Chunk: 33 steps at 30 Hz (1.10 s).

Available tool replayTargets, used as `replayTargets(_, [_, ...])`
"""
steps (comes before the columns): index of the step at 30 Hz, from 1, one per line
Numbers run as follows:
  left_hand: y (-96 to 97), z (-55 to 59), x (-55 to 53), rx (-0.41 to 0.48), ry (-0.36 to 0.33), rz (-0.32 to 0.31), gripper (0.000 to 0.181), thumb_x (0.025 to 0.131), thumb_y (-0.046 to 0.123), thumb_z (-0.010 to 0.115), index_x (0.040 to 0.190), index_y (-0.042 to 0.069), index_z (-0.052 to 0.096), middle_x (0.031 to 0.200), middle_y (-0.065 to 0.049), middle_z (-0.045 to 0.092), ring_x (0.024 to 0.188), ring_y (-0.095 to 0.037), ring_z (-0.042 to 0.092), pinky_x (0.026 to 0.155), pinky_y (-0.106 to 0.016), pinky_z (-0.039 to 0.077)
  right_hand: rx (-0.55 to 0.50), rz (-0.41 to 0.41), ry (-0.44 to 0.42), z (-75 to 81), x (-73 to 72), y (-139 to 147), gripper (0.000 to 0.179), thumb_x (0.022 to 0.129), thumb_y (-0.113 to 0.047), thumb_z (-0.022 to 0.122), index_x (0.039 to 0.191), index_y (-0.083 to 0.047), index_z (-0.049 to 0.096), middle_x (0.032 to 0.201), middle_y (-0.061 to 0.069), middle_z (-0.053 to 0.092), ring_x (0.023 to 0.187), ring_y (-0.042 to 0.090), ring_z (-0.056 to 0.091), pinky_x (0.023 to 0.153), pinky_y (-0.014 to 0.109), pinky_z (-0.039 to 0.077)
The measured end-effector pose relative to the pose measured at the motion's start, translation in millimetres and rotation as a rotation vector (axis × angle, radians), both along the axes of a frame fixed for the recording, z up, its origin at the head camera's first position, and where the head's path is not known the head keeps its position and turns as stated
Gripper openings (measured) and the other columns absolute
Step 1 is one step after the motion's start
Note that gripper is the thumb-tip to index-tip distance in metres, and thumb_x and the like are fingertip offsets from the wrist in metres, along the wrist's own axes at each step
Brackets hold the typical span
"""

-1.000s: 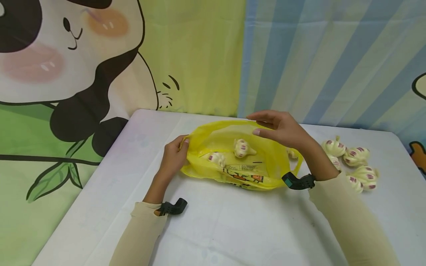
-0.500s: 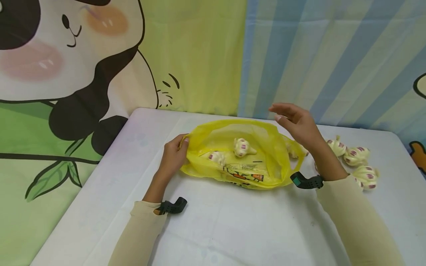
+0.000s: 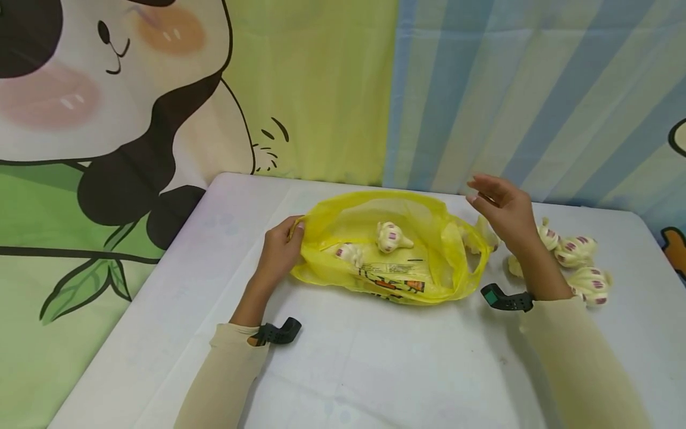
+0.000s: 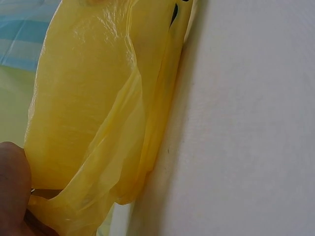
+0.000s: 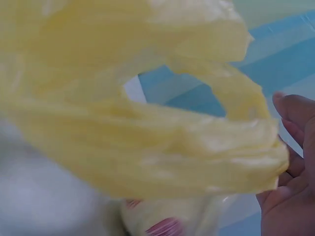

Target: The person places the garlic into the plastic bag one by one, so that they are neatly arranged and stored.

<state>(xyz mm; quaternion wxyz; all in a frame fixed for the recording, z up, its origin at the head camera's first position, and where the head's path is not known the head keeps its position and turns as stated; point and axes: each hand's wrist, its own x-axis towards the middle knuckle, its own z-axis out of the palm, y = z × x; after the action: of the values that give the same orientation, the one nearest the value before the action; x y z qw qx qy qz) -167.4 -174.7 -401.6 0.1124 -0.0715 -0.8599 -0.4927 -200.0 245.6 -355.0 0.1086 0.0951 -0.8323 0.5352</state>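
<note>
A yellow plastic bag [image 3: 370, 205] lies on the table with its mouth spread wide. Its left edge is pinched by my left hand [image 3: 281, 247], whose thumb also shows beside the yellow film [image 4: 83, 123] in the left wrist view. Inside lie two garlic bulbs, one near the middle [image 3: 392, 237] and another [image 3: 349, 254] further left. My right hand [image 3: 506, 211] is raised past the bag's right handle, fingers loosely bent and holding nothing. In the right wrist view that hand [image 5: 295, 187] is beside the handle [image 5: 236, 93], with a garlic bulb [image 5: 170, 223] below.
Several garlic bulbs with purple marks, such as one at the back [image 3: 576, 251] and one in front [image 3: 591, 285], sit on the right of the white table [image 3: 375, 369]. Another bulb [image 3: 485, 233] is just behind the bag's handle. A printed curtain [image 3: 321, 89] hangs behind the table.
My right hand has moved from above the bag's mouth to the right, towards the loose garlic bulbs. My left hand keeps its hold, and the bag stays almost still.
</note>
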Motion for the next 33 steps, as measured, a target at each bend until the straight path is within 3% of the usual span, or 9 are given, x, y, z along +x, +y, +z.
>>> replayTargets(5, [-0.2,-0.2,0.2,-0.004,-0.004,0.003,0.032,0.103,0.022,0.049,0.123,0.004,0.065,0.119,-0.009,0.066,0.110,-0.020,0.060,0.094,-0.039,0.048,0.016,-0.055,-0.040,-15.1,3.6,0.6,0.049,0.095,-0.029,0.065,0.139,-0.010,0.053,0.135,0.007,0.055,0.129,0.022,0.048,0.098,0.017,0.040])
replayTargets(10, [0.4,-0.7,0.4,0.001,-0.012,0.001,0.033,0.103,0.024,0.048,0.124,0.005,0.065,0.119,-0.008,0.066,0.111,-0.018,0.060,0.095,-0.038,0.048,0.033,-0.094,-0.073,-28.6,10.5,1.1,0.053,0.094,-0.034,0.066,0.139,-0.010,0.053,0.137,0.007,0.054,0.130,0.028,0.046,0.104,0.028,0.039])
replayTargets(18, [0.2,-1.6,-0.4,0.001,-0.007,-0.007,0.032,0.103,0.024,0.048,0.124,0.006,0.065,0.119,-0.008,0.066,0.112,-0.018,0.059,0.095,-0.038,0.048,0.023,-0.111,-0.041,-35.9,16.5,2.4,0.060,0.093,-0.029,0.067,0.144,-0.007,0.046,0.145,0.009,0.044,0.137,0.018,0.037,0.109,0.026,0.030])
replayTargets(25, [0.2,-1.7,-0.1,0.005,-0.007,-0.020,0.033,0.104,0.025,0.048,0.125,0.006,0.064,0.120,-0.008,0.065,0.114,-0.019,0.059,0.096,-0.038,0.047,0.049,-0.139,-0.093,-49.0,17.6,7.1,0.067,0.094,-0.030,0.067,0.149,-0.008,0.038,0.152,0.009,0.035,0.142,0.025,0.028,0.113,0.040,0.024])
replayTargets(33, [0.4,-0.1,0.9,0.000,-0.007,-0.013,0.034,0.104,0.026,0.047,0.125,0.005,0.064,0.120,-0.009,0.065,0.114,-0.020,0.058,0.096,-0.039,0.047,0.056,-0.190,-0.089,-52.0,23.7,5.8,0.082,0.090,-0.032,0.071,0.154,-0.012,0.025,0.153,0.012,0.034,0.140,0.027,0.030,0.114,0.045,0.023])
